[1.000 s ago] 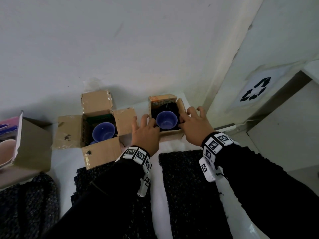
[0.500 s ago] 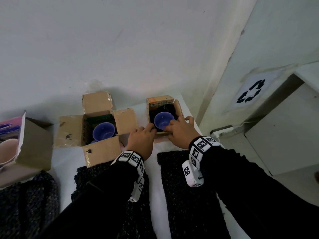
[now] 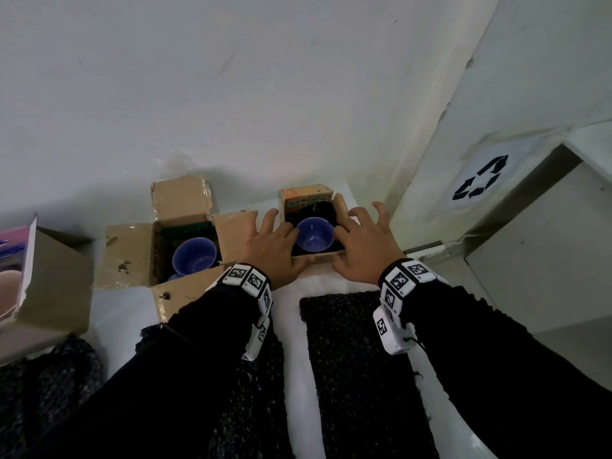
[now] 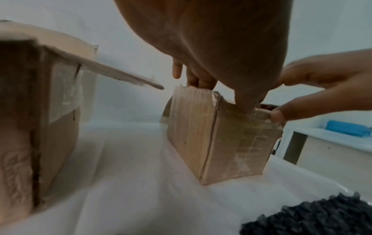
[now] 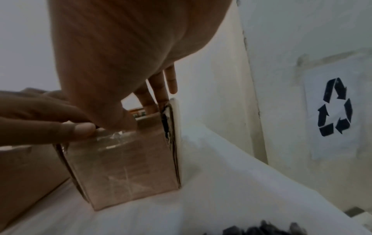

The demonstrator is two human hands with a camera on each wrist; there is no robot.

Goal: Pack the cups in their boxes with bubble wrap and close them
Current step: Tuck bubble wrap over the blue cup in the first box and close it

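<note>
A blue cup (image 3: 314,238) sits upright in a small open cardboard box (image 3: 306,197), with dark padding around it. My left hand (image 3: 275,246) lies on the box's left rim, fingers spread, and its thumb (image 4: 247,98) presses the front top edge. My right hand (image 3: 362,246) lies spread over the right flap, its fingers (image 5: 161,89) along that side. Both wrist views show the box (image 4: 221,139) (image 5: 124,167) standing on the white table. A second blue cup (image 3: 193,256) rests in a larger open box (image 3: 185,200) to the left.
A third box (image 3: 56,279) holding a pink cup (image 3: 6,289) stands at the far left. Dark bumpy sheets (image 3: 357,359) lie on the table in front of me. The wall is right behind the boxes. A recycling sign (image 3: 480,178) hangs to the right, past the table's edge.
Half a second ago both hands were bunched at the front of the small box by the cup. Now their fingers are spread along its left and right sides.
</note>
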